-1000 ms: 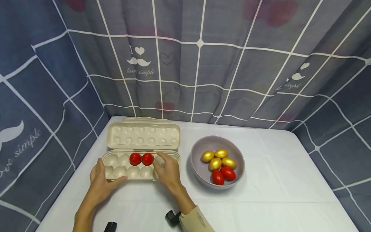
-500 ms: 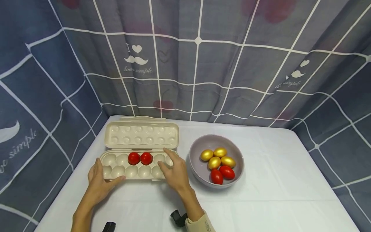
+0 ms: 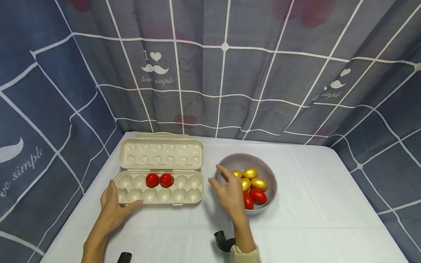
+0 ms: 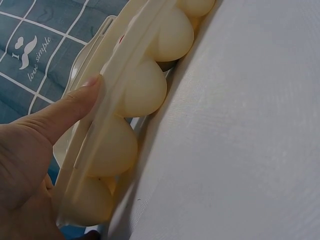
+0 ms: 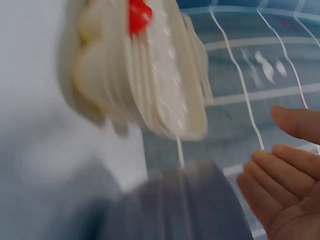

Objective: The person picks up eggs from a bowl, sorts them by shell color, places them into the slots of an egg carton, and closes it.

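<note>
An open cream egg carton [image 3: 150,196] lies at the left of the table, with two red eggs [image 3: 152,180] side by side in its back row. My left hand [image 3: 113,212] holds the carton's left end, thumb on the front edge; in the left wrist view the thumb presses the rim [image 4: 101,95]. My right hand [image 3: 232,193] is over the left side of a grey-mauve bowl [image 3: 272,199], empty, thumb and fingers apart. Several gold eggs [image 3: 258,183] and two red eggs [image 3: 258,196] lie in the bowl, partly hidden by the hand. The right wrist view is blurred; that hand [image 5: 285,190] holds nothing.
A white cloth [image 3: 312,190] covers the table. Grey-blue checked curtains [image 3: 197,73] hang behind it and on both sides. The carton's raised lid [image 3: 161,153] lies back behind the tray. Black wrist devices [image 3: 223,241] show near both forearms.
My right hand has moved right, from the carton's right end to the bowl, fingers still apart. My left hand has stayed at the carton, and the two red eggs there have not moved.
</note>
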### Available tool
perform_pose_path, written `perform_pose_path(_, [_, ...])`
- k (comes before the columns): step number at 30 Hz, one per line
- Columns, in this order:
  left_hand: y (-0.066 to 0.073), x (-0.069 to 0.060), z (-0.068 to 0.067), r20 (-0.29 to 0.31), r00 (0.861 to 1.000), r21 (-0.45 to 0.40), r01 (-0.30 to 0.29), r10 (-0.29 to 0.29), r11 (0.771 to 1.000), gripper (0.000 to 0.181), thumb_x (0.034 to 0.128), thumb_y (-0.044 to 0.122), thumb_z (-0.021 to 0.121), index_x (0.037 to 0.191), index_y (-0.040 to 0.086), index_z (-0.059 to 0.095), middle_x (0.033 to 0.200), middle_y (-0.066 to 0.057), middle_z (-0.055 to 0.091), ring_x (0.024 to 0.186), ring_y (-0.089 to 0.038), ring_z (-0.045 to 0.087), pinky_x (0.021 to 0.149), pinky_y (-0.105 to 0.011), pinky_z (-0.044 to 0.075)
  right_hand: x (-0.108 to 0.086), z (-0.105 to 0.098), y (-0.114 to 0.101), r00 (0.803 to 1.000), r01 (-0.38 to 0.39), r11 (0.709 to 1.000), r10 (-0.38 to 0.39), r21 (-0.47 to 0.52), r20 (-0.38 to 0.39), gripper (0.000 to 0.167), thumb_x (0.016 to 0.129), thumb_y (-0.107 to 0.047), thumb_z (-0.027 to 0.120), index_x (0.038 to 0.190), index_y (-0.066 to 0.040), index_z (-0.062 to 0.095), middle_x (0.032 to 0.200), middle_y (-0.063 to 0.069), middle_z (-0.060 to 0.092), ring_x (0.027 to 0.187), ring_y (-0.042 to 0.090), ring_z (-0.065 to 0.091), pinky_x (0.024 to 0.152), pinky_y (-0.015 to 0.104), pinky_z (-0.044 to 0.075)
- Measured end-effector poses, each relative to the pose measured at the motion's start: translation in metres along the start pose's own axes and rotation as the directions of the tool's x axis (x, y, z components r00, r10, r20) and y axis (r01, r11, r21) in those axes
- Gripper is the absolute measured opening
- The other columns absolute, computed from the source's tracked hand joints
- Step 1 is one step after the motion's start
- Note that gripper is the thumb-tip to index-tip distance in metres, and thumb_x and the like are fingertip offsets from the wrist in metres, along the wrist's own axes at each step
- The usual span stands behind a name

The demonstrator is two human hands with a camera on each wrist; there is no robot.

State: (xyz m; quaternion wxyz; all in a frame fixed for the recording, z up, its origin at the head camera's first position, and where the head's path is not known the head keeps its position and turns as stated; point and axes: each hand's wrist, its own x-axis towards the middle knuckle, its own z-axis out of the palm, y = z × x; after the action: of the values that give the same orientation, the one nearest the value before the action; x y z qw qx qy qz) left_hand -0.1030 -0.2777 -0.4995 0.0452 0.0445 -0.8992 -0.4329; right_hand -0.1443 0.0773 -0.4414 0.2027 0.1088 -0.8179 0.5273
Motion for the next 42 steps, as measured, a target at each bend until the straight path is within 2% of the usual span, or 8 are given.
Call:
perform_pose_path(7, [0.001, 0.000, 0.002, -0.006, 1.000, 0.001, -0.005, 0.005, 1.000, 0.129, 0.0801, 0.034, 0.082, 0.148, -0.010, -0.020, 0.152, -0.041, -0.012, 0.140, -0.052, -0.016, 0.110, -0.068, -0.003, 0.003, -0.037, 0.007, 0.987, -0.159, 0.987, 0.159, -0.031, 0.020, 0.044, 0.079, -0.009, 0.084, 0.119, 0.001, 0.070, 0.117, 0.017, 0.069, 0.102, 0.036, 0.067, 0.089, 0.046, 0.054])
perform_pose_path(12, [0.001, 0.000, 0.001, 0.001, 1.000, 0.007, -0.011, 0.011, 1.000, 0.129, 0.0810, 0.035, 0.081, 0.147, -0.010, -0.021, 0.152, -0.042, -0.013, 0.140, -0.052, -0.017, 0.111, -0.067, -0.005, 0.003, -0.061, 0.006, 0.972, -0.219, 0.975, 0.222, -0.050, 0.075, 0.051, 0.080, -0.016, 0.084, 0.125, -0.001, 0.067, 0.123, 0.016, 0.066, 0.109, 0.036, 0.064, 0.093, 0.046, 0.051])
perform_pose_path(16, [0.001, -0.001, 0.000, 0.001, 1.000, 0.021, -0.021, 0.021, 1.000, 0.129, 0.0816, 0.035, 0.081, 0.146, -0.012, -0.021, 0.151, -0.042, -0.014, 0.140, -0.052, -0.018, 0.111, -0.066, -0.007, 0.002, -0.079, 0.010, 0.963, -0.247, 0.965, 0.254, -0.082, 0.089, 0.047, 0.082, -0.015, 0.082, 0.124, -0.002, 0.068, 0.121, 0.018, 0.066, 0.109, 0.035, 0.065, 0.092, 0.047, 0.051])
perform_pose_path(23, [0.000, 0.000, 0.000, 0.003, 1.000, 0.026, -0.022, 0.022, 0.999, 0.129, 0.0821, 0.036, 0.080, 0.146, -0.012, -0.021, 0.151, -0.042, -0.014, 0.140, -0.052, -0.019, 0.111, -0.066, -0.008, -0.002, -0.103, 0.019, 0.926, -0.314, 0.936, 0.338, -0.157, 0.165, 0.043, 0.084, -0.013, 0.079, 0.121, 0.006, 0.066, 0.116, 0.019, 0.069, 0.108, 0.032, 0.066, 0.096, 0.048, 0.049])
perform_pose_path(31, [-0.002, 0.001, 0.000, -0.007, 1.000, 0.038, -0.029, 0.029, 0.999, 0.128, 0.0822, 0.035, 0.080, 0.146, -0.012, -0.021, 0.151, -0.042, -0.015, 0.140, -0.053, -0.019, 0.111, -0.064, -0.009, -0.003, -0.099, 0.026, 0.905, -0.272, 0.940, 0.322, -0.205, 0.277, 0.045, 0.087, -0.019, 0.076, 0.124, 0.005, 0.065, 0.119, 0.017, 0.067, 0.111, 0.032, 0.063, 0.095, 0.048, 0.050])
perform_pose_path(36, [-0.002, 0.001, 0.000, -0.012, 0.999, 0.031, -0.035, 0.036, 0.999, 0.128, 0.0820, 0.035, 0.080, 0.146, -0.012, -0.021, 0.151, -0.043, -0.015, 0.139, -0.053, -0.019, 0.111, -0.065, -0.009, -0.003, -0.090, 0.026, 0.890, -0.278, 0.936, 0.336, -0.218, 0.309, 0.049, 0.088, -0.018, 0.075, 0.129, 0.004, 0.062, 0.120, 0.017, 0.066, 0.112, 0.032, 0.061, 0.095, 0.049, 0.048])
perform_pose_path(39, [-0.002, 0.002, 0.000, -0.011, 0.999, 0.034, -0.037, 0.038, 0.999, 0.128, 0.0823, 0.035, 0.080, 0.146, -0.012, -0.021, 0.151, -0.042, -0.015, 0.140, -0.053, -0.019, 0.111, -0.065, -0.009, -0.003, -0.086, 0.025, 0.881, -0.276, 0.935, 0.338, -0.221, 0.330, 0.042, 0.088, -0.015, 0.075, 0.126, 0.001, 0.064, 0.117, 0.015, 0.067, 0.103, 0.028, 0.062, 0.091, 0.047, 0.050])
perform_pose_path(42, [-0.001, 0.002, 0.001, -0.012, 0.999, 0.038, -0.042, 0.042, 0.998, 0.128, 0.0822, 0.035, 0.080, 0.146, -0.013, -0.021, 0.151, -0.043, -0.014, 0.140, -0.053, -0.019, 0.111, -0.064, -0.009, -0.003, -0.081, 0.024, 0.884, -0.265, 0.939, 0.327, -0.217, 0.335, 0.039, 0.088, -0.012, 0.074, 0.123, 0.001, 0.065, 0.114, 0.014, 0.067, 0.098, 0.027, 0.062, 0.088, 0.045, 0.050])
